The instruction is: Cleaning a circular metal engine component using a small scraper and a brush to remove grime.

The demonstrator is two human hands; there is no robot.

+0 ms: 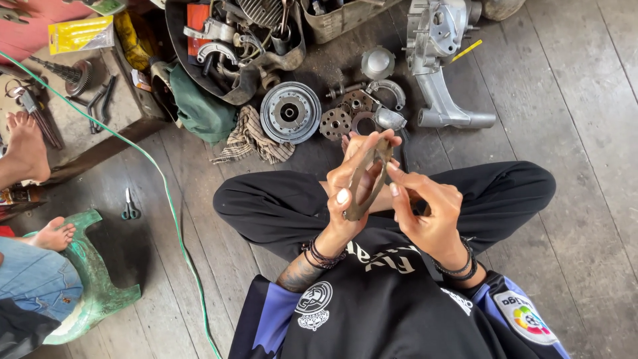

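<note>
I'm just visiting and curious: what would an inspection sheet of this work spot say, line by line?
Surface: worn grey wooden floorboards; the person sits cross-legged on them.
Job's things: a flat brownish ring plate, held upright over the lap.
Clutter: round metal drum, small perforated disc, silver engine casing, checked rag, tub of loose parts, scissors.
Grippers: left hand grips the plate's edge; right hand pinches its other edge with the fingertips.
Cables: a green cord runs across the floor.
Surroundings: another person's bare feet and a green plastic stool at the left.
</note>
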